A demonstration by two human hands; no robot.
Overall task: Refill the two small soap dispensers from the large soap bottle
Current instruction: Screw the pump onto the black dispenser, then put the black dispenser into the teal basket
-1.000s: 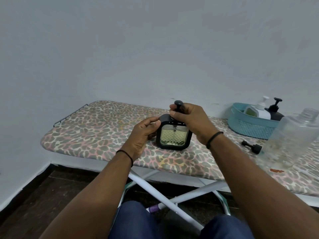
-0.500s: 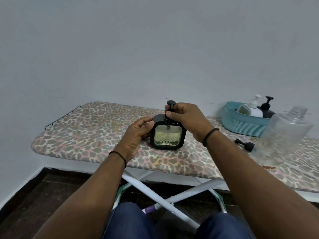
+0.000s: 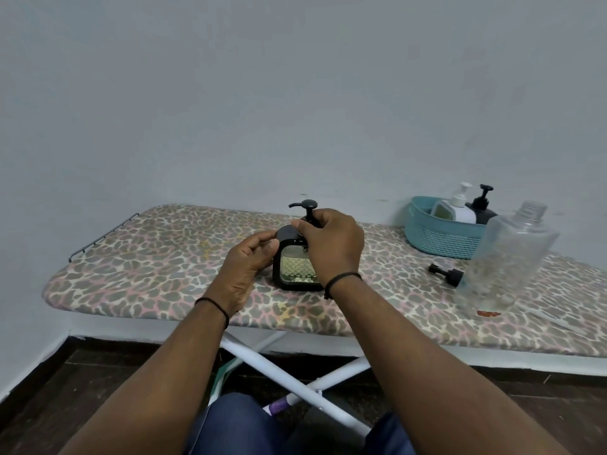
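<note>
My left hand (image 3: 253, 257) grips the black dispenser (image 3: 297, 269); my right hand (image 3: 331, 246) pinches its pump (image 3: 307, 208). Rightward stand the empty large bottle (image 3: 505, 257), a loose pump cap (image 3: 446, 275) and a basket (image 3: 440, 239).

Left hand (image 3: 249, 257) grips the square black dispenser with yellow-green soap (image 3: 295, 269) on the leopard-print ironing board (image 3: 157, 261); right hand (image 3: 331, 241) pinches its pump stem. Clear large plastic bottle (image 3: 505, 257) stands uncapped beside the teal basket (image 3: 440, 238).

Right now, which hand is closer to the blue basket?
The right hand. It grips the pump of the black soap dispenser, on the side toward the blue basket. The left hand holds the dispenser's far side, farther from the basket.
</note>
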